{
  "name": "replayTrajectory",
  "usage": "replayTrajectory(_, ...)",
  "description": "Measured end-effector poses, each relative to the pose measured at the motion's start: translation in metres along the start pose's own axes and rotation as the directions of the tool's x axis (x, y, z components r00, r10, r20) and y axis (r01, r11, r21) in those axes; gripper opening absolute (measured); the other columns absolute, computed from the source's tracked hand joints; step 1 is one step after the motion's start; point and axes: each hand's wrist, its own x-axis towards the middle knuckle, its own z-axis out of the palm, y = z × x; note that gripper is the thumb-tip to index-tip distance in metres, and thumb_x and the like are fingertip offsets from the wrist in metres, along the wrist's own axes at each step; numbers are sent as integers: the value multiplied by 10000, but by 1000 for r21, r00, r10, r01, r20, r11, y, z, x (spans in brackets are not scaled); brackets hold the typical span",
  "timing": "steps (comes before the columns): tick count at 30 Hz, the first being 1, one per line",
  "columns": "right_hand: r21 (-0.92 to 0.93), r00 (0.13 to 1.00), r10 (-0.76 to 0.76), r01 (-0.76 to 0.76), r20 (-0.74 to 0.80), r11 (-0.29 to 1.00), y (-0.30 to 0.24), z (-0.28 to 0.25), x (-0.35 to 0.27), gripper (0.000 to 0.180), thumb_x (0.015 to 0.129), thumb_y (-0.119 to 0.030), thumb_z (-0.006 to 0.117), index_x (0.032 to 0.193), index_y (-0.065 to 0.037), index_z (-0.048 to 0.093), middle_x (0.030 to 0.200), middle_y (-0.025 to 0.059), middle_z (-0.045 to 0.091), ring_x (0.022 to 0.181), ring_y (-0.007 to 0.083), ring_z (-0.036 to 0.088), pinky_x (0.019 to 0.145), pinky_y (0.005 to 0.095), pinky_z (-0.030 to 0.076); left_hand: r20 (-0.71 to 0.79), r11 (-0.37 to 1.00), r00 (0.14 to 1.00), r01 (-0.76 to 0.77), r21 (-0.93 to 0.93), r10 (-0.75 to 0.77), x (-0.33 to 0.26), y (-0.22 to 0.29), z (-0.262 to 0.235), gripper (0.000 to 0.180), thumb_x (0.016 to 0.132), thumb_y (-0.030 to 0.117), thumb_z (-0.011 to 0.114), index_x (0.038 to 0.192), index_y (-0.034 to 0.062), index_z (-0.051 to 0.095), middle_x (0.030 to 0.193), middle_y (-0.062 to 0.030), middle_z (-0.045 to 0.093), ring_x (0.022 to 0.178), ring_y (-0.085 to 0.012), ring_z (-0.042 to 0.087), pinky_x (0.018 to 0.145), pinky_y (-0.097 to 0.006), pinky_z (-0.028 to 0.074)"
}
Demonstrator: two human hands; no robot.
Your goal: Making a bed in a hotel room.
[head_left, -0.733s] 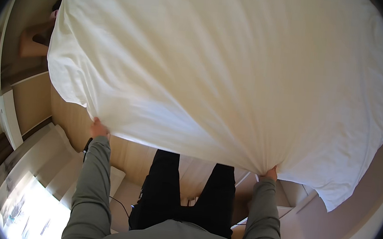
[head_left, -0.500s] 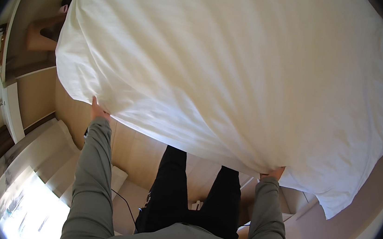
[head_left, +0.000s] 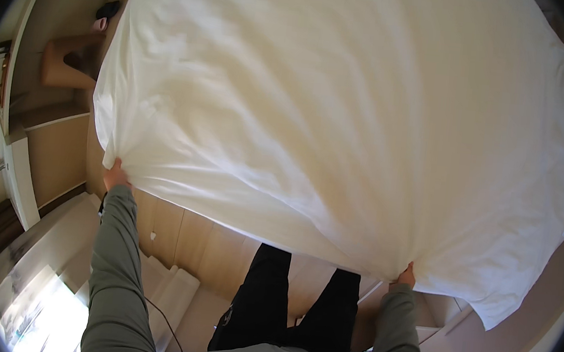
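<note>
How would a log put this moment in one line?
left hand: grips cloth edge | right hand: grips cloth edge | cloth: white, creased

A broad white cloth cover [head_left: 343, 114] lay spread across most of the scene, running out of view at the far side. It was plain and softly wrinkled. Its near edge was gathered at two points, one at the left and one toward the right, and stretched between them, slanting nearer on the right. Creases fanned out from both gathers. Beyond the right gather, the near right corner drooped to a loose point.
</note>
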Motion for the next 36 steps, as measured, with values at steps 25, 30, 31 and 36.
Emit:
replayTrajectory(25,279,915,23,-146,403,949,26,-5,-39,488,938,-310,551,1300,-2,440,1287,147,520,1138,339,530,958,509,435,-65,995,995,-85,-56,81,-90,54,-45,326,790,157,695,1049,-9,588,931,-136,641,847,-214,618,723,-336,503)
replayTrajectory(30,34,958,114,-127,265,991,26,18,-44,595,906,-364,591,1331,2,394,1281,148,503,1164,326,503,984,502,402,132,741,958,-280,611,253,15,1,-168,266,784,168,674,1007,37,610,952,-100,637,844,-264,623,736,-363,512)
replayTrajectory(31,39,944,186,-205,274,978,38,46,-60,655,881,-406,611,1341,-3,378,1290,149,479,1181,319,478,994,505,385,277,518,944,-329,789,178,42,0,-207,233,776,174,669,971,53,630,985,-95,644,868,-287,629,765,-369,517)
replayTrajectory(36,28,884,270,-303,381,953,69,93,-91,711,838,-501,623,1343,-66,374,1331,129,398,1236,288,402,1052,472,306,428,488,875,-483,727,228,77,-33,-193,227,805,240,652,942,61,644,958,-102,644,814,-275,629,687,-368,516)
